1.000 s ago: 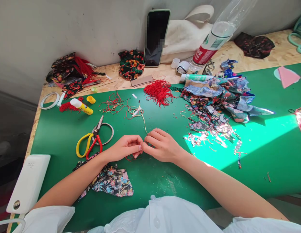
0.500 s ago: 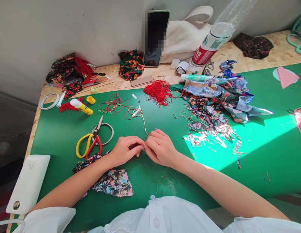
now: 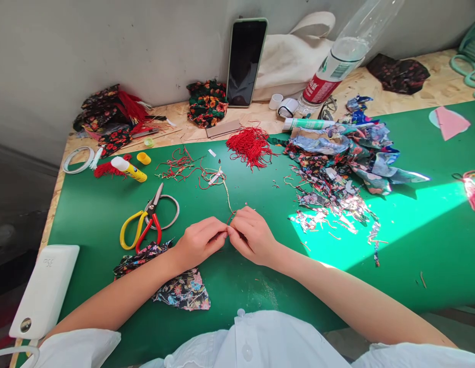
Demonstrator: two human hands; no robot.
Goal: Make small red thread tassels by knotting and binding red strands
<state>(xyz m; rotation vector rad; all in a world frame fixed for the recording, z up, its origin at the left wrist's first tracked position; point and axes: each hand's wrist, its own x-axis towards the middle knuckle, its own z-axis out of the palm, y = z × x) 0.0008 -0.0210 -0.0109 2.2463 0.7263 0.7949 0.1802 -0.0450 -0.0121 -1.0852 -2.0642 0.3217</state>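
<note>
My left hand (image 3: 203, 243) and my right hand (image 3: 253, 236) meet fingertip to fingertip above the green mat (image 3: 237, 291). Both are closed in a pinch. A red thread (image 3: 230, 217) shows just above the fingertips and runs in between them; its end is hidden by my fingers. From there a thin cream cord (image 3: 227, 194) stretches up the mat to a small tangle of red and cream threads with a white paper slip (image 3: 215, 178). Under my left forearm lies a piece of dark floral fabric (image 3: 187, 291). Scissors (image 3: 147, 214) with yellow and red handles rest beside it, blades open, over a grey ring (image 3: 176, 209).
A heap of red thread (image 3: 250, 146) lies farther back. Fabric scraps (image 3: 337, 174) spread to the right. A glue stick (image 3: 129, 169) and a white power bank (image 3: 46, 289) are on the left. A phone (image 3: 247, 64) and a plastic bottle (image 3: 326, 82) stand at the back.
My left hand has turned slightly, its fingers now drawn closer together. My right hand has shifted a little down. Everything else on the mat stays in place.
</note>
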